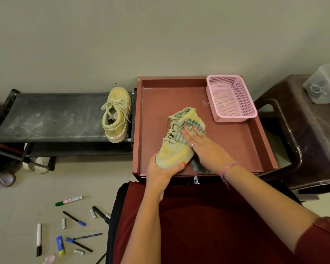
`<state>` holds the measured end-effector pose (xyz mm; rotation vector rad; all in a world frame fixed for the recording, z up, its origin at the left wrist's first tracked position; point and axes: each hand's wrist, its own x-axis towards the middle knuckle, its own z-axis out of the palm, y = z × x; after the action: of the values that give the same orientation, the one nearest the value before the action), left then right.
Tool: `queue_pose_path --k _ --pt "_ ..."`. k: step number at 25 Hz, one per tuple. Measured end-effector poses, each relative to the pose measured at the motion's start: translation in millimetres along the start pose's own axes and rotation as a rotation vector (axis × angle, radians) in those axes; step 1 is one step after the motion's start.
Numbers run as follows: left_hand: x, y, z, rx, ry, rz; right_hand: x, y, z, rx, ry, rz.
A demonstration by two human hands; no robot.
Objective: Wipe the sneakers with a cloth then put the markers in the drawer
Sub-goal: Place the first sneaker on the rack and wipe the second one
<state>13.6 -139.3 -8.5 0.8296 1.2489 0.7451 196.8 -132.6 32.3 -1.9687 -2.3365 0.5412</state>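
Observation:
A yellow-green sneaker [176,147] lies in the open reddish-brown drawer [236,147]. My left hand [161,171] grips its toe from below, thumb over the edge. My right hand [200,143] presses a grey checked cloth [193,123] flat against the sneaker's side with straight fingers; part of the cloth hangs below my wrist. A second matching sneaker [117,115] stands on the black shoe rack [51,117] to the left. Several markers and pens [72,220] lie scattered on the floor at lower left, including a green-capped marker [69,200].
A pink plastic basket [231,98] sits in the drawer's far right corner. A dark brown plastic stool [303,134] with a clear container [324,84] stands to the right. White shoes [37,164] lie under the rack. The wall is close behind.

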Motion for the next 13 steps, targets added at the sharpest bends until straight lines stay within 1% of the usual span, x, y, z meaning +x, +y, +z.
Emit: queue_pose_path --k 2,4,5,7,9,10,12,13 --pt "-0.6 0.4 0.2 -0.001 0.005 -0.005 23.6 5.3 -5.1 -0.024 0.054 0.095" --pt "-2.2 2.9 0.7 -0.01 0.016 -0.016 45.0 2.9 -7.4 0.065 0.096 0.232" --pt "-2.9 3.9 0.7 -0.023 0.018 -0.019 50.6 0.1 -5.8 0.098 0.113 0.266" --pt "-3.4 5.5 0.8 -0.067 -0.005 -0.024 46.6 -11.9 -2.3 0.083 0.131 0.241" --pt "-2.4 6.4 0.6 -0.1 -0.031 -0.019 24.4 -31.4 0.3 0.079 0.132 0.13" --pt "-1.5 5.8 0.3 -0.113 -0.032 -0.019 9.8 -43.8 0.1 0.108 0.116 0.113" --pt "-1.3 7.0 1.0 -0.156 -0.017 -0.043 -14.8 -64.6 4.6 0.144 0.096 0.137" --pt "-1.7 7.6 1.5 -0.181 -0.016 -0.052 -19.5 -66.1 9.3 0.128 0.112 0.146"
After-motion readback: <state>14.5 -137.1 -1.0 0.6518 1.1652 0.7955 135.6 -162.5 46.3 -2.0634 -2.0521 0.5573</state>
